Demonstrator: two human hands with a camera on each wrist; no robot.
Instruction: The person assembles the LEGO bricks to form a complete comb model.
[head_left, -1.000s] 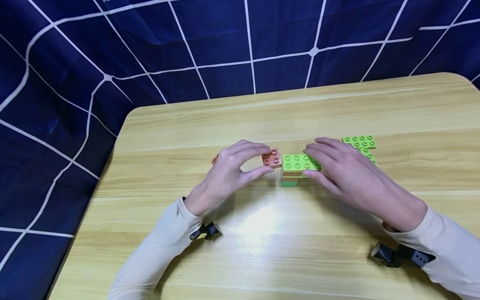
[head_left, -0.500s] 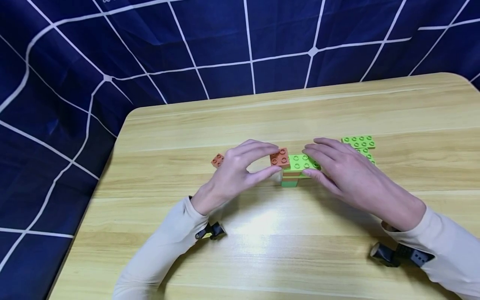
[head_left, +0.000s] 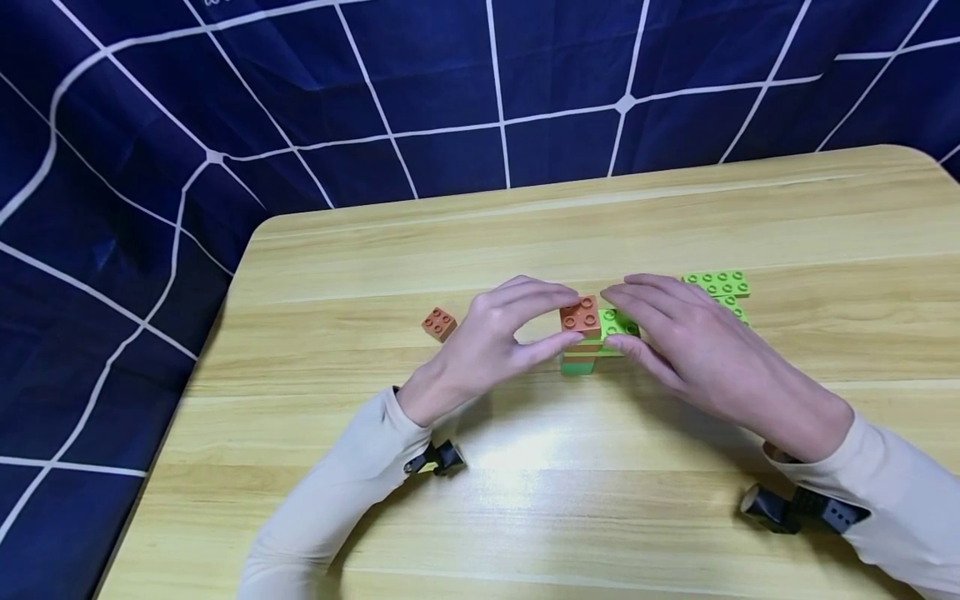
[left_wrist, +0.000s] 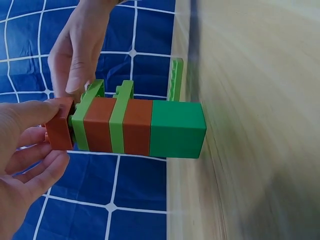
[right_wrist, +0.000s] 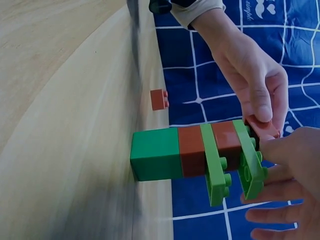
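Observation:
A stack of toy bricks stands on the table: a dark green brick (left_wrist: 177, 130) at the bottom, then red-brown bricks alternating with thin light green bricks that overhang on one side. My left hand (head_left: 491, 337) pinches a red-brown brick (head_left: 580, 317) between thumb and fingers. It sits over the left end of the top light green brick (head_left: 611, 323); in the left wrist view, studs show in a narrow gap between the two. My right hand (head_left: 686, 342) holds the right end of that light green brick, thumb in front and fingers behind.
One loose red-brown brick (head_left: 438, 323) lies on the wooden table (head_left: 360, 275) left of the stack. Light green bricks (head_left: 717, 283) lie at the right, partly hidden behind the right hand. A dark blue cloth (head_left: 450, 83) with white lines hangs behind the table.
My left hand has moved right with the red-brown brick, from beside the stack to over its left end. The loose red-brown brick has come into fuller view. My right hand stays nearly still.

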